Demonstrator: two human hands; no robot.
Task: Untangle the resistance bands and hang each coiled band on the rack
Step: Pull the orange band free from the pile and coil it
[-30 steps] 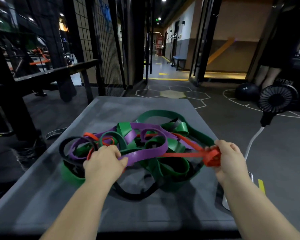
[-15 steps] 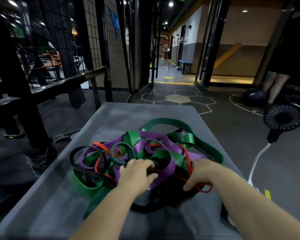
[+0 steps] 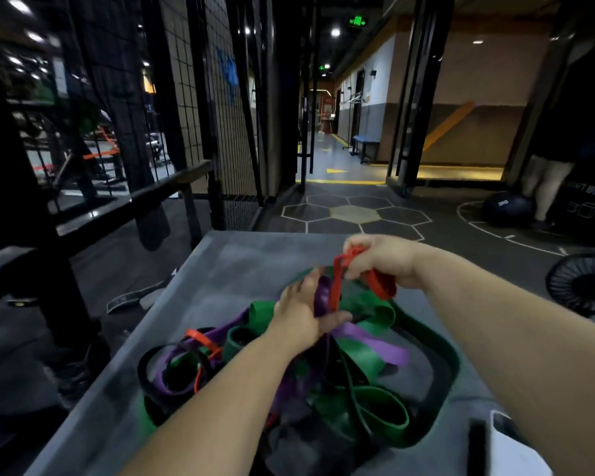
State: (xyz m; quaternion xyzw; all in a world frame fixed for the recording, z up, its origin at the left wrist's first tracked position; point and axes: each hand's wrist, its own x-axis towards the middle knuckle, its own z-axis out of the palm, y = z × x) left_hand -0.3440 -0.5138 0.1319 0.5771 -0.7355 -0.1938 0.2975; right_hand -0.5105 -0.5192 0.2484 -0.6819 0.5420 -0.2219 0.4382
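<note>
Red band [image 3: 335,290] is up in the air now: the right hand [image 3: 382,261] was down in the pile a moment ago, and it has wrapped its fingers round a bunch of it and pulled up. The left hand [image 3: 301,312] grips the purple band [image 3: 382,348] and holds the pile [image 3: 375,403] on the grey table [image 3: 220,269]. I think the red one is coming loose, but part is still caught.

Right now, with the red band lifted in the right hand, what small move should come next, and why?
Probably pull the red band upward with the right hand while the left hand pins the purple band. The red strand runs down past the left hand into the pile, so it seems caught.
</note>
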